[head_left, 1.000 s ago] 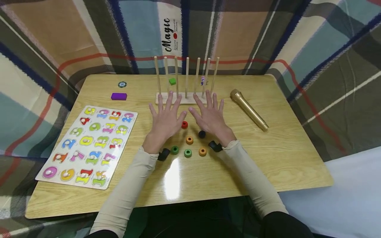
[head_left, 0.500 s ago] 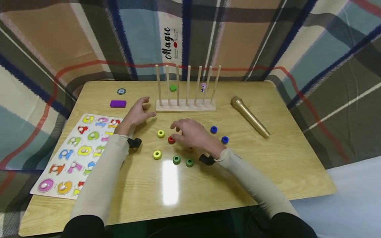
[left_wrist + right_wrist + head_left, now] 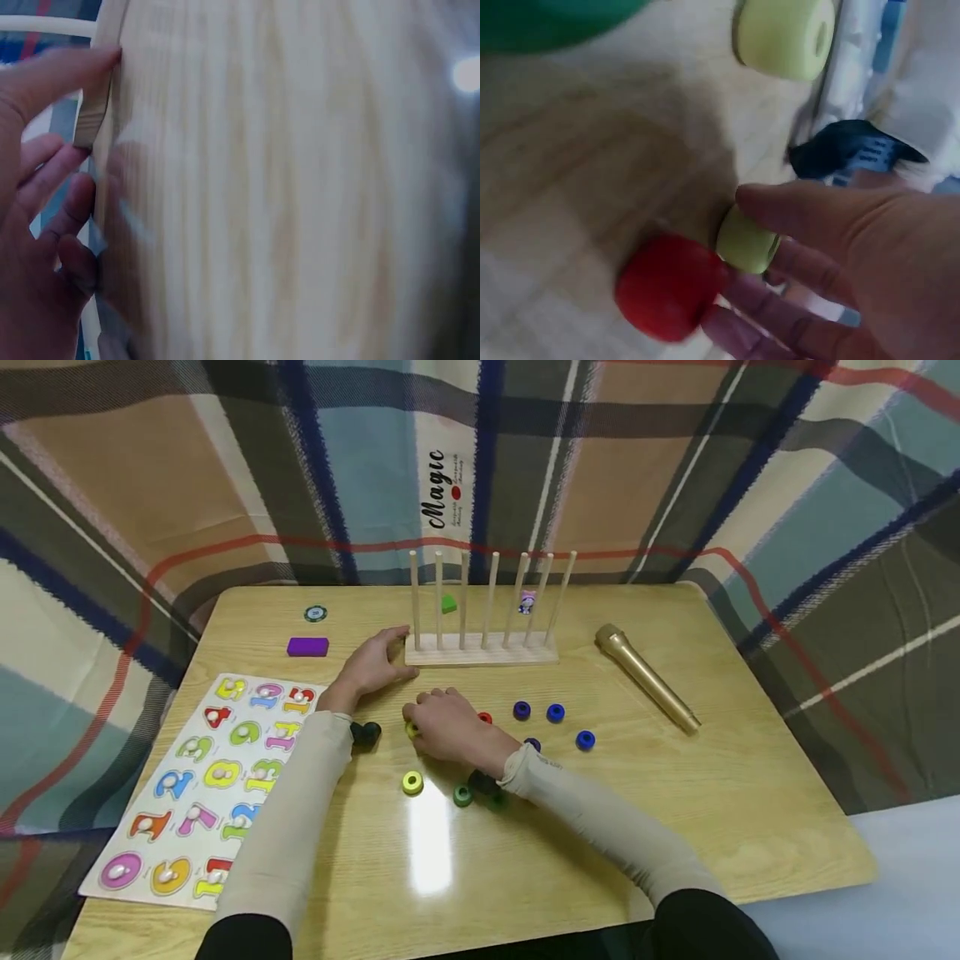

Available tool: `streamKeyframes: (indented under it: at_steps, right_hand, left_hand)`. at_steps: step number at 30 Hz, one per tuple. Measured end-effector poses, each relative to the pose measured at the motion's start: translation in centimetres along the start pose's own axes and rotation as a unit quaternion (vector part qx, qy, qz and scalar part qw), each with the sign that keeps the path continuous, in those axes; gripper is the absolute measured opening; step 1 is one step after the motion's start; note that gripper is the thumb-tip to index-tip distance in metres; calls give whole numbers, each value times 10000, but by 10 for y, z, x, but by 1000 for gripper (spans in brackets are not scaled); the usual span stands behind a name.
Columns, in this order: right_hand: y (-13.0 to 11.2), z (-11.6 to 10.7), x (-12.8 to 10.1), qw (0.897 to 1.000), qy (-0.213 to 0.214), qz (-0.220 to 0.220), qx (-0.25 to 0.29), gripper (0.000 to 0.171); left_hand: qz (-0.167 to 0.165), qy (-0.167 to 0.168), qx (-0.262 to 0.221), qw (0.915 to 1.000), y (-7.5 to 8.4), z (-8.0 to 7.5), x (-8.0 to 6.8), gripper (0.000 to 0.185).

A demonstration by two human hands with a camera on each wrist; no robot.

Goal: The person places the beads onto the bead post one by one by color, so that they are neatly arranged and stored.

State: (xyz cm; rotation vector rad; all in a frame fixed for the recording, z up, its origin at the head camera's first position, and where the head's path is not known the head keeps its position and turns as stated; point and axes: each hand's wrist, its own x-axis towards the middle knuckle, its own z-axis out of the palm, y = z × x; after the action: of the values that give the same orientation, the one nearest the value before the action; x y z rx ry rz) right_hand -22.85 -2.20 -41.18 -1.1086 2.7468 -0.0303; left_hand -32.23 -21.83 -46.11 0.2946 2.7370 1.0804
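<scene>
Pale wood makes up the peg rack [image 3: 480,651] in the upper middle of the head view, its seven pegs upright. Your left hand [image 3: 371,666] holds its left end, thumb on one side of the base and fingers on the other. Just left of the frame's centre, your right hand [image 3: 450,724] has thumb and fingers pinched on a yellow ring [image 3: 746,241]; in the lower left of the right wrist view, a red ring [image 3: 667,289] touches your fingertips. A second yellow ring [image 3: 412,782] and a green ring [image 3: 462,795] lie below that hand, two bright blue rings [image 3: 585,741] to its right. The number board [image 3: 198,797] fills the lower left, with a purple block [image 3: 307,647] above it. A gold tube [image 3: 648,679] lies slanted at centre right.
</scene>
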Motion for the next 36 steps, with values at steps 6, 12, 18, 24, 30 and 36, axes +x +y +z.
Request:
streamKeyframes:
  at_steps: [6, 12, 18, 24, 30, 36]
  right_hand:
    - [26, -56, -2, 9762, 1458, 401, 1555, 34]
    - [47, -123, 21, 9338, 3055, 830, 1667, 35]
    - [49, -136, 35, 9382, 3071, 960, 1278, 35]
    - [44, -134, 42, 9452, 2813, 1180, 1168, 37]
    - [41, -130, 51, 9629, 2249, 1354, 629, 39]
    - [38, -123, 36, 9579, 2459, 1466, 201, 57]
  left_hand:
    - [169, 62, -100, 9998, -6, 4, -5, 82]
    - [208, 78, -173, 9996, -13, -2, -9, 80]
    - [217, -23, -253, 9994, -12, -3, -10, 79]
    - [233, -65, -184, 9995, -15, 1, -11, 79]
    - [236, -57, -155, 9996, -16, 3, -12, 79]
    - [187, -117, -180, 9996, -15, 3, -9, 79]
